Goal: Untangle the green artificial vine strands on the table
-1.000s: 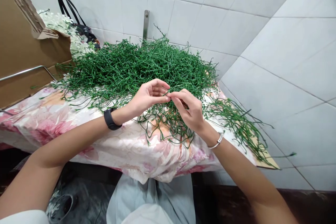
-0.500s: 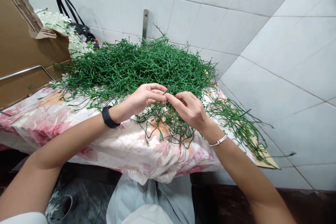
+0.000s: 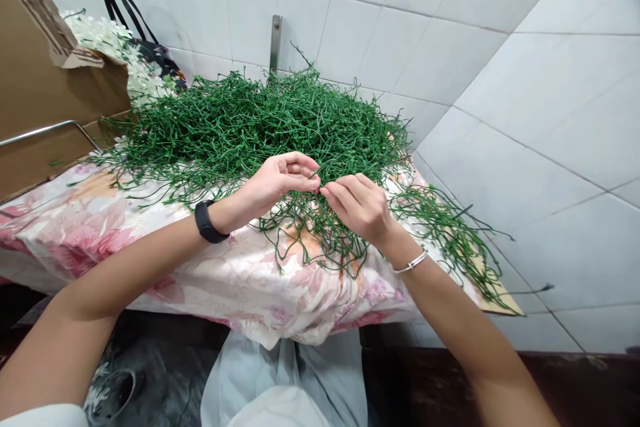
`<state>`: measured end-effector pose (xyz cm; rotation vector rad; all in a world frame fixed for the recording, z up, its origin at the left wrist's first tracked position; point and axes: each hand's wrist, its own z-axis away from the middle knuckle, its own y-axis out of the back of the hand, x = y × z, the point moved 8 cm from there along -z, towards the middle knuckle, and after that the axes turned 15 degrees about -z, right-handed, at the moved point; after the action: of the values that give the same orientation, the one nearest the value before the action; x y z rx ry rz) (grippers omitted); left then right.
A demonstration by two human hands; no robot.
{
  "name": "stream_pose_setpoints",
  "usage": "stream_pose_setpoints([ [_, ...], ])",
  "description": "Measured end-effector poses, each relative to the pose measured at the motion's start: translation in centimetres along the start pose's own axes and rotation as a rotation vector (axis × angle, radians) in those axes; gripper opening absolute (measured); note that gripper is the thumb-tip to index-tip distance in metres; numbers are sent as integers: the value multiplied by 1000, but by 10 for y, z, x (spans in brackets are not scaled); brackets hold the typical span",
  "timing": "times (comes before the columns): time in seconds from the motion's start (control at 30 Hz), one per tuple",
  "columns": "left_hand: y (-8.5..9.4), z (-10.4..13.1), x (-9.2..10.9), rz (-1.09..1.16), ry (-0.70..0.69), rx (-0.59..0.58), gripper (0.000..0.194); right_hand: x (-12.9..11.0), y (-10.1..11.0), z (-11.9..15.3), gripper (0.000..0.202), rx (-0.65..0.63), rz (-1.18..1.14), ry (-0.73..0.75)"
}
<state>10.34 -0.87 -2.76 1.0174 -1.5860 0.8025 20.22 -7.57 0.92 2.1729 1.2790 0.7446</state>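
Note:
A big tangled heap of thin green artificial flower stems [image 3: 260,117] covers the back of the table. In front of it, my left hand [image 3: 283,179], with a black band at the wrist, pinches a green stem between thumb and fingers. A bit of that stem shows at the fingertips. My right hand [image 3: 363,208], with a silver bangle, is closed close beside the left fingertips, thumb against forefinger. What sits in its pinch is hidden or too small to make out. Looser stems [image 3: 320,240] hang below both hands over the cloth.
A floral tablecloth [image 3: 200,287] covers the table. On the right, more green stems [image 3: 450,227] lie over a tan board [image 3: 505,305]. At left stand a cardboard box [image 3: 45,93], white artificial flowers [image 3: 100,33] and a black-handled bag [image 3: 157,57]. Tiled walls close off the back and right.
The fingertips of my two hands, overlapping before, now stand slightly apart. My right fingers have curled in closer together. The whole view has shifted slightly.

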Motion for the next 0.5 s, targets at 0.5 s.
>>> stream_pose_setpoints([
  [0.5,-20,30,47,-896,-731,194,17,53,-43,31,30,193,-1298,-1112],
])
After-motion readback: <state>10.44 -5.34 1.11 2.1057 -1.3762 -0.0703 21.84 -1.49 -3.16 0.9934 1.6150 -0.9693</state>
